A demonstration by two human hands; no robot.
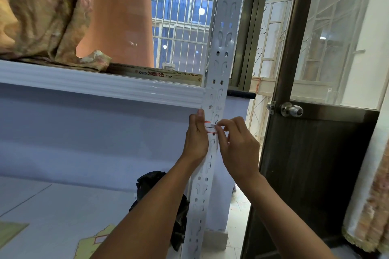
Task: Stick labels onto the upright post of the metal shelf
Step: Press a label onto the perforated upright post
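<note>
White slotted post [223,27] runs top to bottom, centre frame. Small white label [210,126] with red lines sits across the post's front face, just below the shelf [94,84] edge where it joins the post. Left hand [196,141] lies flat against the post's left edge, fingers straight and pointing up, pressing the label's left end; whether any finger wraps behind the post is unclear. Right hand [240,147] pinches the label's right end between thumb and forefinger, other fingers curled. Label looks partly stuck, its right end at the fingertips. Patterned cloth [42,17] is heaped on the shelf's left end. A printed box [155,73] lies along its back edge. Black bag [147,181] sits low, behind the left forearm. Dark door [305,164] with a metal knob [293,110] stands right of the post.
</note>
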